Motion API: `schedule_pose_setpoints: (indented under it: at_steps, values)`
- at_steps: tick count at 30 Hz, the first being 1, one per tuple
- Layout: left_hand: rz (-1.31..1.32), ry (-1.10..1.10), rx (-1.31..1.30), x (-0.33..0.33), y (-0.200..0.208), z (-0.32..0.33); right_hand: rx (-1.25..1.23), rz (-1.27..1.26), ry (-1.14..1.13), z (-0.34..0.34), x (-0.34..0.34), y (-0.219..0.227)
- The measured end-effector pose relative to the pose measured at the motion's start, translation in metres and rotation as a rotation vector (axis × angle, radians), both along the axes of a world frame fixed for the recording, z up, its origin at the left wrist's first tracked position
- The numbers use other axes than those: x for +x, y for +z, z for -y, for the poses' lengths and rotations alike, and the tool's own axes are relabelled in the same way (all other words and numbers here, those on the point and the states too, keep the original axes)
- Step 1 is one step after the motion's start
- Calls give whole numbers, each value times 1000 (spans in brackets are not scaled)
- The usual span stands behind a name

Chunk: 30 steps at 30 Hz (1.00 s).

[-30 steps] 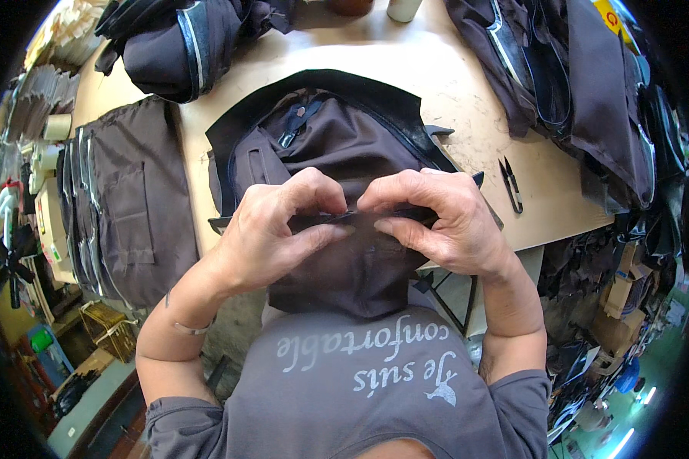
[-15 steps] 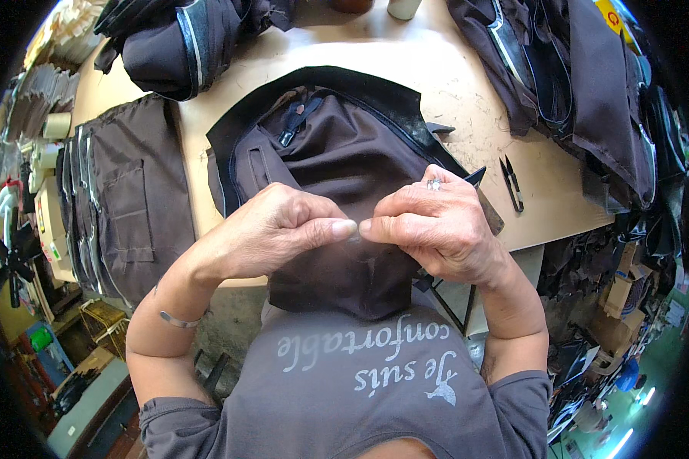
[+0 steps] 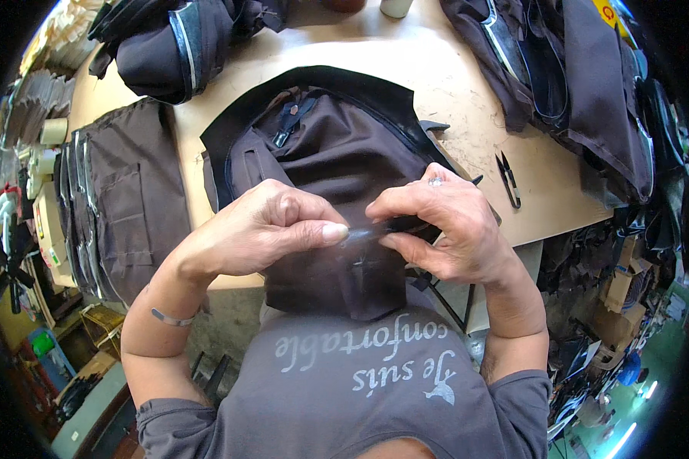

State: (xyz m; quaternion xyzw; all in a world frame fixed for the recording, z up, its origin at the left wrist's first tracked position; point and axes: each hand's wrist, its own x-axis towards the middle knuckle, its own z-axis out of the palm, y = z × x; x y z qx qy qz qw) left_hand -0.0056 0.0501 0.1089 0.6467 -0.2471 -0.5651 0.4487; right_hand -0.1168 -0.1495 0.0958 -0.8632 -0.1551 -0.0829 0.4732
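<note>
My left hand (image 3: pixel 272 229) is closed in a pinch, thumb against forefinger. At its fingertips shows a small, pale, shiny bit (image 3: pixel 364 234), too blurred to name. My right hand (image 3: pixel 444 222), with a ring, is just to the right; its thumb and forefinger stand apart, and a dark shape shows in the gap, possibly part of what lies behind. Both hands are over a dark brown fabric bag piece (image 3: pixel 337 153), which has a wide black border (image 3: pixel 314 78) and a zip pull (image 3: pixel 287 126). Its near end hangs over the table edge against my shirt.
Stacked brown pocketed panels (image 3: pixel 130 206) lie at the left. Brown bundles with black and silver trim sit far left (image 3: pixel 157 65) and far right (image 3: pixel 601 99). Black thread snips (image 3: pixel 508 181) rest on the pale table (image 3: pixel 436 76), near loose threads. Beyond the left edge stands a black fan (image 3: pixel 9 268).
My right thumb and forefinger have parted and drawn slightly away from my left fingertips, where they met before. My left hand keeps its pinch. The view has shifted slightly.
</note>
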Motion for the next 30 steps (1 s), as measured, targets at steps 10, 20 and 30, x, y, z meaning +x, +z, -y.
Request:
schedule_pose_setpoints:
  at_steps: [10, 20, 30]
  values:
    - [295, -107, -33, -5, 6, 1, -11, -427, 151, 13, 7, 8]
    - [360, -120, -44, -7, 10, 2, -10, -405, 140, 9, 10, 8]
    - [486, -84, -156, -14, -2, 4, -7, -298, 164, 6, 10, 1]
